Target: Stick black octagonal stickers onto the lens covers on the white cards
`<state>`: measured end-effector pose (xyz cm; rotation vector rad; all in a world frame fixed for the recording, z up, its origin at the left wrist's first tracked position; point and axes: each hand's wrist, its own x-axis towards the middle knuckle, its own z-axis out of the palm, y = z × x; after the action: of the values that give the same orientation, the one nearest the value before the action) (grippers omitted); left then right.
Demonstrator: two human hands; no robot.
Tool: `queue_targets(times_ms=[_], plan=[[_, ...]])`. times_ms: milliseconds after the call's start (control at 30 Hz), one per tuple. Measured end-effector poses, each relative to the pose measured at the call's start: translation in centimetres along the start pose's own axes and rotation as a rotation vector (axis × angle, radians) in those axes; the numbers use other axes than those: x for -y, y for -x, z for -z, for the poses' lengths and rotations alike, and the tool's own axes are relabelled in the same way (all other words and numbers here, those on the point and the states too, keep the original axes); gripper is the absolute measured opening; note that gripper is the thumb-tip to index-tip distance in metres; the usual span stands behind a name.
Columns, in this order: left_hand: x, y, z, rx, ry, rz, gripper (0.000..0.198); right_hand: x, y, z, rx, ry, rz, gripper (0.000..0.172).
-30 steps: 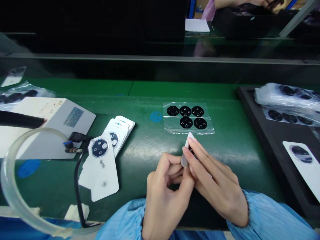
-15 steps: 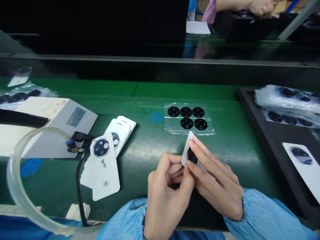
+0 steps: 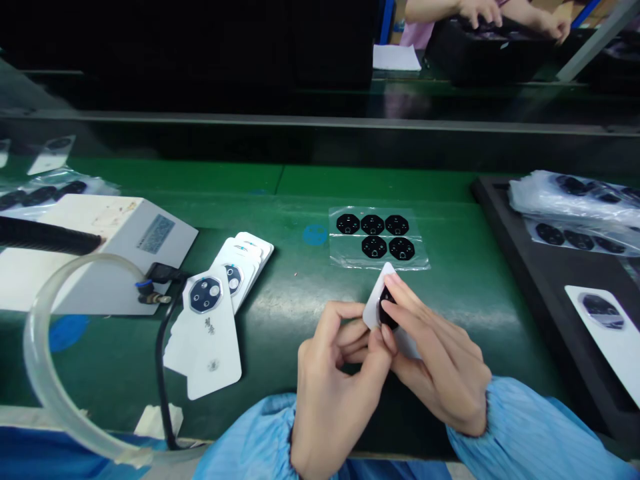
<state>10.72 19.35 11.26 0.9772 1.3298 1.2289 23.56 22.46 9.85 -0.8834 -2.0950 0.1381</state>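
Note:
Both my hands hold one white phone back cover (image 3: 376, 297) tilted up over the green belt (image 3: 280, 280). My left hand (image 3: 335, 373) pinches its lower left edge with thumb and fingers. My right hand (image 3: 435, 353) grips the cover from the right, and its fingertips press a black octagonal lens piece (image 3: 387, 312) against it. Just beyond my hands lies a clear film sheet (image 3: 379, 238) bearing several more black octagonal pieces.
A fanned stack of white back covers (image 3: 220, 300) lies at left, beside a white box (image 3: 105, 250), a black cable and a clear hose (image 3: 45, 373). A black tray (image 3: 555, 293) at right holds film sheets and another cover. Another person's hands (image 3: 480, 10) work across the belt.
The cover has turned more toward me, so the black lens piece on it now shows. My right fingertips have slid down onto that piece.

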Motion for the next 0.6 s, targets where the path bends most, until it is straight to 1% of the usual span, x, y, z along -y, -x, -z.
queue_targets(times_ms=[133, 200, 267, 400, 467, 600], plan=[[0.14, -0.15, 0.07, -0.010, -0.062, -0.046, 0.043, -0.12, 0.17, 0.11, 0.033, 0.013, 0.009, 0.028], [0.16, -0.19, 0.11, -0.009, -0.112, -0.092, 0.051, -0.23, 0.24, 0.20, 0.050, 0.004, 0.008, 0.028], [0.16, -0.21, 0.13, -0.009, -0.137, -0.128, 0.048, -0.35, 0.24, 0.29, 0.069, 0.004, 0.005, 0.026], [0.28, -0.23, 0.09, -0.010, -0.156, -0.137, 0.030, -0.51, 0.13, 0.46, 0.107, 0.023, -0.001, 0.023], [0.42, -0.24, 0.10, -0.016, -0.200, -0.145, 0.023, -0.48, 0.08, 0.58, 0.146, 0.034, -0.040, 0.022], [0.64, -0.18, 0.19, -0.025, -0.298, -0.176, 0.018, -0.21, 0.00, 0.88, 0.215, 0.036, -0.145, 0.025]])
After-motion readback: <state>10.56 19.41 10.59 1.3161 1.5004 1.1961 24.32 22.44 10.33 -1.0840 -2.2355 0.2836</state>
